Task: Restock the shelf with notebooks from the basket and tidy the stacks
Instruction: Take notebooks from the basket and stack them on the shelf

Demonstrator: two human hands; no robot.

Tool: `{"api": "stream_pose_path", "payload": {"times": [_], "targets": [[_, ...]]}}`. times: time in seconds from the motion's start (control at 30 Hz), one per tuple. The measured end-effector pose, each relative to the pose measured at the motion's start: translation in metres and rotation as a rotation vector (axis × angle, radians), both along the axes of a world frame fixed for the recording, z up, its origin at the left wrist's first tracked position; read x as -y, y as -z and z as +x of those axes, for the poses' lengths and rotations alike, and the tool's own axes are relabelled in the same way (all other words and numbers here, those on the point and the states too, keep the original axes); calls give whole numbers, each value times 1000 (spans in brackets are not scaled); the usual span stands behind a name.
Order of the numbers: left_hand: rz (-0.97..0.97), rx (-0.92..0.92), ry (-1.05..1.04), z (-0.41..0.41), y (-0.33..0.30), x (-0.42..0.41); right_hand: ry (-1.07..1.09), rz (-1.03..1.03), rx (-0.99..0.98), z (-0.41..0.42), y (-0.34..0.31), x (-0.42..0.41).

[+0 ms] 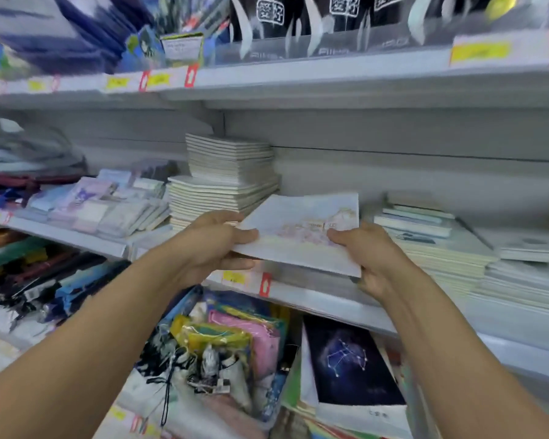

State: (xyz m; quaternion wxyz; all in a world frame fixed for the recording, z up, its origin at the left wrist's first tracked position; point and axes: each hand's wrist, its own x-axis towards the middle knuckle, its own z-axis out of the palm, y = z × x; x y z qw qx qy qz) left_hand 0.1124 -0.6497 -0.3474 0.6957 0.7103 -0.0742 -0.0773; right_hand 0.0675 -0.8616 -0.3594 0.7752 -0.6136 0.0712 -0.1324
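Observation:
I hold a thin stack of pale notebooks (pixel 301 229) with a faint pink drawing on the cover, level in front of the middle shelf (pixel 298 293). My left hand (pixel 216 245) grips its left edge, thumb on top and fingers beneath. My right hand (pixel 368 258) grips its right front corner the same way. The stack hovers over a gap between a tall pile of white notebooks (pixel 229 175) on the left and lower piles of notebooks (pixel 438 245) on the right. No basket is in view.
Small pastel notepads (pixel 108 204) lie left of the tall pile. The shelf above (pixel 298 80) carries dark boxed goods and yellow price tags. Below hang coloured pouches (pixel 232 350) and a dark constellation notebook (pixel 349 362). Pens fill the lower left.

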Motion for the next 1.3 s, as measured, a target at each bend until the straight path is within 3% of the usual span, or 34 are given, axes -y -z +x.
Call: {"api": "stream_pose_path", "payload": {"times": [0.2,0.43,0.63,0.8,1.1,1.3], "targets": [[1,78,-118,53,-2,30,16,23,13,47,4,6],[350,284,78,82,12,38,60,-458,-120,65,17,15],[303,369,-76,103,29,44,193,-695,-85,70,17,14],[334,431,-92,112,37,50,314,-676,-86,81,25,12],[267,346,-62,125,37,57,465,-842,-77,86,37,9],[301,348,-79,139,42,49,485,-775,-59,85,38,8]]}}
